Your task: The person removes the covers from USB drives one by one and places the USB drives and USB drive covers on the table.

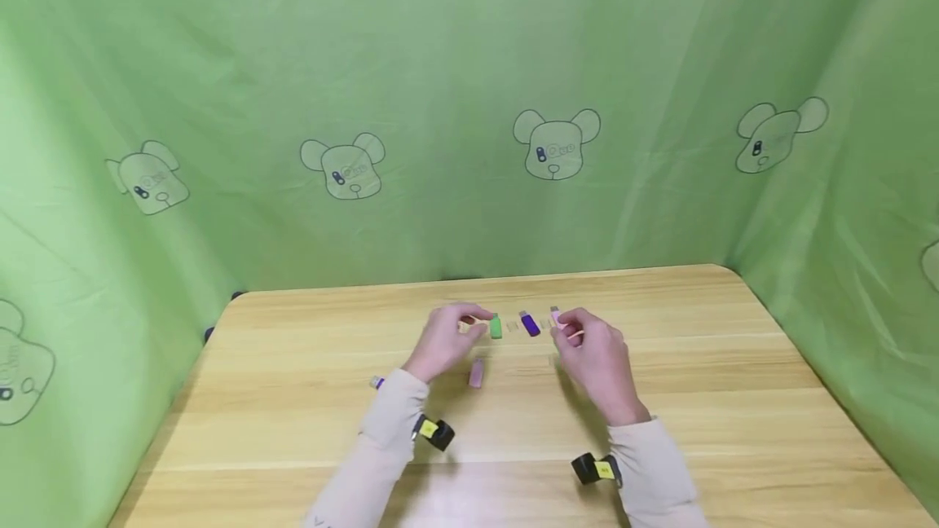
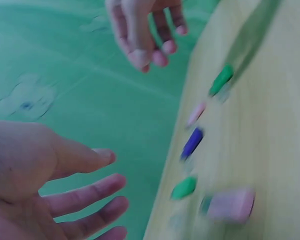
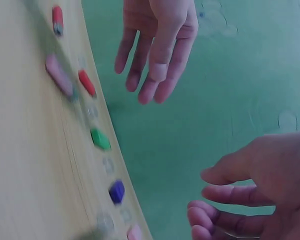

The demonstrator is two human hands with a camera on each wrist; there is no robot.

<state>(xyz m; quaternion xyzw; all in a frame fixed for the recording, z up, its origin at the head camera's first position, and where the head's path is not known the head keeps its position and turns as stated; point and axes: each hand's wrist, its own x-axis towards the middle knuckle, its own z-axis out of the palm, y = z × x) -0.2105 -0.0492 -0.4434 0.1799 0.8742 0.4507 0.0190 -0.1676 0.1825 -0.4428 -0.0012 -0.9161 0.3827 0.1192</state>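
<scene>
Both hands are over the far part of the table. In the head view my left hand (image 1: 447,336) is beside a green USB stick (image 1: 495,326), its index fingertip right at the stick. My right hand (image 1: 600,353) hovers by a pale pink USB stick (image 1: 555,316), which its fingers partly cover. Between them lies a purple USB stick (image 1: 530,323). Nearer, a pink USB stick (image 1: 476,373) lies by the left wrist. The wrist views show the left hand (image 2: 75,190) and right hand (image 3: 260,185) with spread, relaxed fingers and nothing between them.
Another stick (image 1: 377,382) shows its plug end beside the left sleeve. Small clear pieces (image 3: 108,165) lie among the sticks. In the right wrist view a red stick (image 3: 86,82) lies near the table edge. A green curtain (image 1: 455,104) encloses the wooden table (image 1: 293,414).
</scene>
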